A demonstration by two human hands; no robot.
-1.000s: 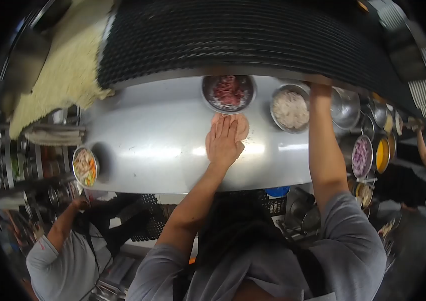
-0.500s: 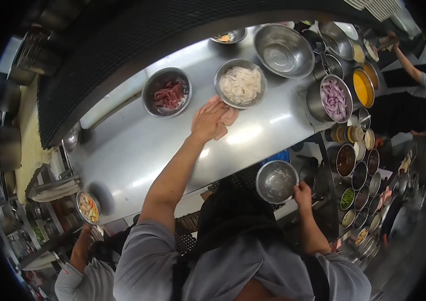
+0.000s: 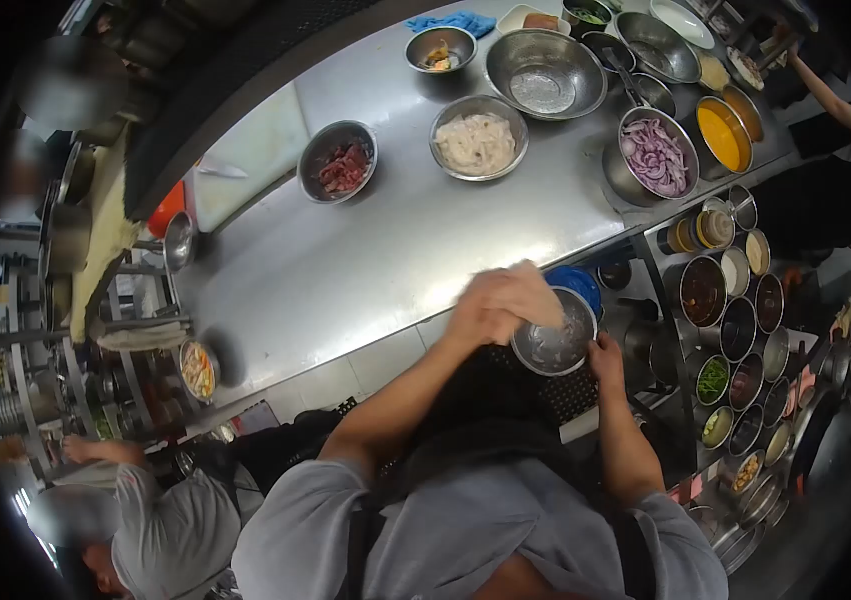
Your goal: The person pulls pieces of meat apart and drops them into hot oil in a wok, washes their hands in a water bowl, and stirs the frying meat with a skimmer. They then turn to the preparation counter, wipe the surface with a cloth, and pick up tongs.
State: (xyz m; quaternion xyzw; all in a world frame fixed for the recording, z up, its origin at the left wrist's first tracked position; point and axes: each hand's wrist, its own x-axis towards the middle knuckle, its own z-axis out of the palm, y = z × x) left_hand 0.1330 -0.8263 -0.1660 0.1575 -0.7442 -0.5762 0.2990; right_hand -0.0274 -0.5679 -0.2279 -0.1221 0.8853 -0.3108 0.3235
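My left hand (image 3: 483, 310) is closed around a crumpled pinkish cloth (image 3: 533, 296), which hangs over the near-left rim of a metal bowl (image 3: 553, 348). With its fingers at the rim, my right hand (image 3: 605, 362) grips this bowl in front of my body, past the counter's edge. Pale, wet smears show inside the bowl. On the counter beyond stand a bowl of pale sliced meat (image 3: 475, 143) and a bowl of dark red meat strips (image 3: 345, 168).
Along the counter (image 3: 345, 265) are a large metal bowl (image 3: 543, 80), a pot of sliced red onion (image 3: 657, 152) and a pot of orange liquid (image 3: 723, 135). A cutting board (image 3: 255, 160) with a knife lies left. Ingredient tins fill the right. Co-workers (image 3: 175, 520) stand on both sides.
My left hand has lifted the cloth off the counter and carried it toward me to the held bowl. My right hand still holds the bowl. The co-worker on the left has moved.
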